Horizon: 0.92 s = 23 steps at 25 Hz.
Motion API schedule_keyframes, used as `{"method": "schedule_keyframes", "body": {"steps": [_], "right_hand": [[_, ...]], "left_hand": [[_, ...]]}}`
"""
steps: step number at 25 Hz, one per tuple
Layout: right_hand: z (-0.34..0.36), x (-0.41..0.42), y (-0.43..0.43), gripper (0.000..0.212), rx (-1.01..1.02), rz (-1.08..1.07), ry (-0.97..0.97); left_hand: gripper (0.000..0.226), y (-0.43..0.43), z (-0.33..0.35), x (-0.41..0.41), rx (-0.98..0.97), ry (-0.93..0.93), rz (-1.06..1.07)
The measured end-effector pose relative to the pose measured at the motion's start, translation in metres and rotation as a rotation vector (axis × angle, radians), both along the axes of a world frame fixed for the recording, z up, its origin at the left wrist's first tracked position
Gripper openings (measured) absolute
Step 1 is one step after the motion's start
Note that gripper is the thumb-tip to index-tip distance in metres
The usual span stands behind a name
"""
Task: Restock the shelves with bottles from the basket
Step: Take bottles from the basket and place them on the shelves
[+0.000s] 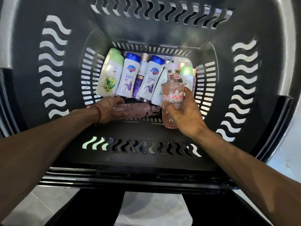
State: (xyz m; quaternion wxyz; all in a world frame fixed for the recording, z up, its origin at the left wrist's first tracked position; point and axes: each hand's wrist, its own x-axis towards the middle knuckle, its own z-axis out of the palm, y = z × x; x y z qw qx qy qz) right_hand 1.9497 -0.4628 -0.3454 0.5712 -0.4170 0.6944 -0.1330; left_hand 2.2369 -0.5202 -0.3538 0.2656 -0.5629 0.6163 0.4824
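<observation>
A: Head view: what is seen in the dark, wave-slotted plastic basket (pixel 143 128)?
B: White blue-capped bottles (pixel 128 75) and green-capped bottles (pixel 110 74) are packed along its far wall.
A: And the hands?
B: A clear pink pump bottle (pixel 172 88) is gripped upright by the right hand (pixel 184 115). A second pink bottle (pixel 135 110), lying flat and blurred, is clasped at one end by the left hand (pixel 110 110).
</observation>
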Motion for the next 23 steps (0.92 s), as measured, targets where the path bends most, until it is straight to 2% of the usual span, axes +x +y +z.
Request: {"method": "schedule_keyframes", "body": {"steps": [3,7,9,12,15,17,20,23], "right_hand": [[0.001,0.001,-0.001,0.09,0.003,0.007,-0.002],[0.007,0.002,-0.002,0.08,-0.005,0.018,0.007],[0.008,0.002,0.0,0.079,-0.004,0.024,0.019],[0.014,0.001,-0.002,0.084,0.013,0.01,0.008],[0.03,-0.001,0.0,0.091,0.035,-0.001,0.022],[0.054,-0.003,0.002,0.091,0.037,-0.008,0.031],[0.103,-0.009,0.007,0.096,0.037,-0.014,0.044],[0.16,-0.017,0.009,0.093,0.025,0.008,0.087]], "left_hand": [[0.05,0.007,0.002,0.001,0.008,-0.031,-0.002],[0.073,0.009,0.003,-0.007,0.008,-0.082,-0.048],[0.072,0.008,0.008,-0.012,0.005,-0.123,-0.034],[0.064,0.009,0.025,-0.016,-0.01,-0.112,0.099],[0.067,0.017,0.054,-0.016,-0.059,-0.181,0.118],[0.067,0.024,0.084,-0.014,-0.052,-0.174,0.228],[0.054,0.033,0.14,-0.019,-0.024,-0.116,0.424],[0.057,0.04,0.196,-0.034,-0.046,-0.092,0.598]]}}
